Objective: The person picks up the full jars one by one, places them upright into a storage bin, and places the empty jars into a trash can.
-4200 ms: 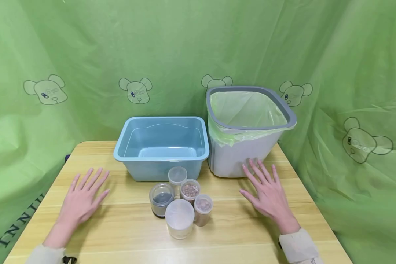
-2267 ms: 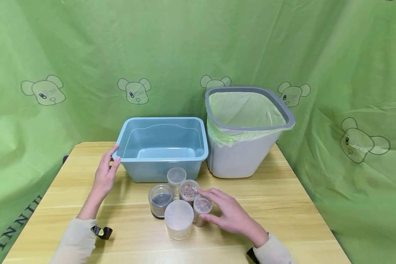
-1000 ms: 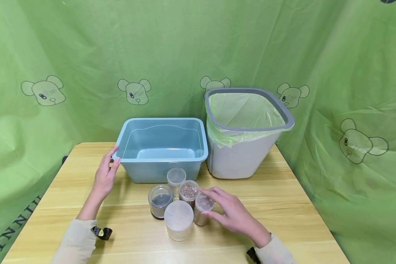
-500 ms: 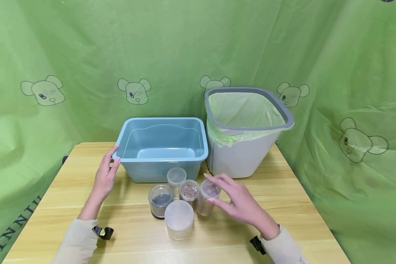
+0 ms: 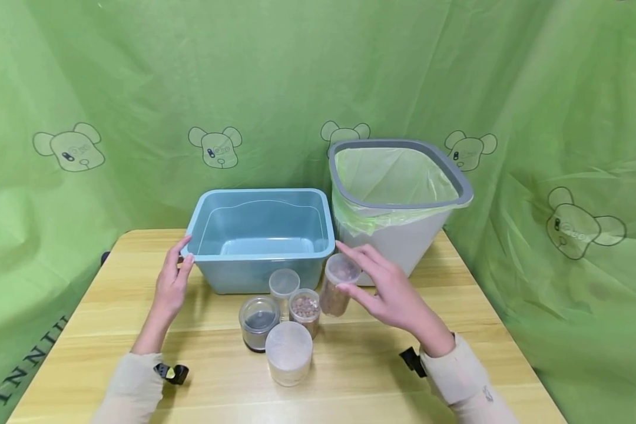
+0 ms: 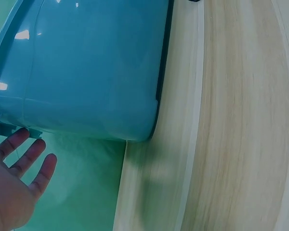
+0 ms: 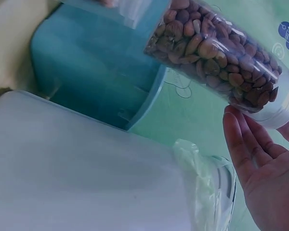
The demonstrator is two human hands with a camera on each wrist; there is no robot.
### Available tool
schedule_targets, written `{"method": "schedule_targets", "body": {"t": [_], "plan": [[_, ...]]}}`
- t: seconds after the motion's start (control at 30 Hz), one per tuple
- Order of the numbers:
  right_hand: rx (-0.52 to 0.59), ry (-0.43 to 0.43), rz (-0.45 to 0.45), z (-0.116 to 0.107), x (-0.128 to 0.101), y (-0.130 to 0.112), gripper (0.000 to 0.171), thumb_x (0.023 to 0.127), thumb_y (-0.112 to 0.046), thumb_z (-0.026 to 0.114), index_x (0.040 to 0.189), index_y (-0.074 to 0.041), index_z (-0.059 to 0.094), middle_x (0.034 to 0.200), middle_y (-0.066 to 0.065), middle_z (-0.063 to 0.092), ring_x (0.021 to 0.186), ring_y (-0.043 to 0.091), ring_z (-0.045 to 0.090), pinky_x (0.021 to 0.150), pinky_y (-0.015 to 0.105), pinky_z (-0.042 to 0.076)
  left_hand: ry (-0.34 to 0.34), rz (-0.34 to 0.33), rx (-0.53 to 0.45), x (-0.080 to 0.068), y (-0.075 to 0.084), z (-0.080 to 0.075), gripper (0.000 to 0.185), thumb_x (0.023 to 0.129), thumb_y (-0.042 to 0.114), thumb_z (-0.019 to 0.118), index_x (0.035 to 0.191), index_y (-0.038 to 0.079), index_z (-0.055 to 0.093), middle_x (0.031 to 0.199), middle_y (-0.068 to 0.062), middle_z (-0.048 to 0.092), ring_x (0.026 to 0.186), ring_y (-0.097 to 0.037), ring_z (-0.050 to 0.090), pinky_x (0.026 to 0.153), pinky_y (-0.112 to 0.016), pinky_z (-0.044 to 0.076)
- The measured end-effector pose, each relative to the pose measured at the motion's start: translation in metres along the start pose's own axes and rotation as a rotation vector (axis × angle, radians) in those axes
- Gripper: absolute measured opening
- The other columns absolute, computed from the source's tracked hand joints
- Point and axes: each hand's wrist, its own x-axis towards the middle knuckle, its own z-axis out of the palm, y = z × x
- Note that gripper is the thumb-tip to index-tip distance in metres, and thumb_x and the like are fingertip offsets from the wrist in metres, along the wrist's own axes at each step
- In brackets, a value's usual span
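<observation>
Right hand [image 5: 397,294]: raised off the desk, forearm angled in from the near right; fingers [image 5: 363,254] curled round the lid end of the nut jar.
Nut jar [image 5: 338,286]: clear, filled with brown nuts, lifted and tilted, in front of the blue tub's right corner, just left of the bin.
Left hand [image 5: 171,282]: wrist low, fingers straight and relaxed, tips touching the tub's left rim.
Blue tub [image 5: 206,221]: far centre of desk [image 5: 456,330].
Bin [image 5: 403,247]: right of tub, green liner.
Other jars [image 5: 281,330]: four, clustered upright, near centre.
</observation>
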Motion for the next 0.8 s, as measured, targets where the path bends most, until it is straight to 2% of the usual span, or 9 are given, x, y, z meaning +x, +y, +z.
{"method": "schedule_targets", "body": {"t": [0.2, 0.4, 0.53, 0.63, 0.8], "plan": [[-0.007, 0.053, -0.021, -0.001, 0.02, -0.001, 0.071, 0.089, -0.019, 0.079, 0.153, -0.008, 0.051, 0.122, 0.009, 0.066, 0.097, 0.017, 0.063, 0.082, 0.04, 0.057, 0.02, -0.027, -0.015, 0.002, 0.002, 0.004, 0.05, 0.112, 0.024, 0.04, 0.162, 0.017, 0.035, 0.155, -0.019, 0.044, 0.111, -0.009, 0.042, 0.089, -0.019, 0.04], [0.003, 0.074, -0.004, -0.001, 0.042, -0.002, 0.068, 0.092, -0.019, 0.078, 0.153, -0.008, 0.05, 0.118, 0.01, 0.064, 0.074, 0.009, 0.049, 0.064, 0.029, 0.048, 0.021, -0.033, -0.014, 0.0, 0.003, 0.005, 0.05, 0.112, 0.027, 0.039, 0.162, 0.021, 0.035, 0.156, -0.016, 0.044, 0.11, -0.007, 0.042, 0.088, -0.019, 0.04], [0.003, 0.076, 0.02, 0.001, 0.057, -0.003, 0.067, 0.093, -0.02, 0.077, 0.154, -0.009, 0.049, 0.119, 0.012, 0.063, 0.068, 0.009, 0.047, 0.059, 0.03, 0.048, 0.015, -0.032, -0.013, -0.002, 0.001, 0.004, 0.051, 0.112, 0.028, 0.04, 0.162, 0.023, 0.035, 0.157, -0.015, 0.044, 0.11, -0.008, 0.043, 0.088, -0.02, 0.041], [-0.006, 0.083, 0.036, 0.006, 0.069, -0.004, 0.066, 0.095, -0.021, 0.076, 0.154, -0.008, 0.049, 0.12, 0.013, 0.063, 0.074, 0.013, 0.052, 0.063, 0.032, 0.05, 0.023, -0.037, -0.014, -0.003, -0.001, 0.005, 0.05, 0.112, 0.028, 0.04, 0.162, 0.024, 0.036, 0.156, -0.014, 0.045, 0.109, -0.007, 0.043, 0.087, -0.019, 0.041], [-0.007, 0.08, 0.073, 0.016, 0.09, -0.005, 0.064, 0.098, -0.025, 0.073, 0.154, -0.006, 0.049, 0.121, 0.013, 0.062, 0.089, 0.02, 0.061, 0.079, 0.034, 0.056, 0.041, -0.04, -0.02, -0.002, -0.004, 0.007, 0.049, 0.112, 0.028, 0.041, 0.161, 0.024, 0.037, 0.154, -0.013, 0.047, 0.109, -0.006, 0.043, 0.086, -0.015, 0.04]]}}
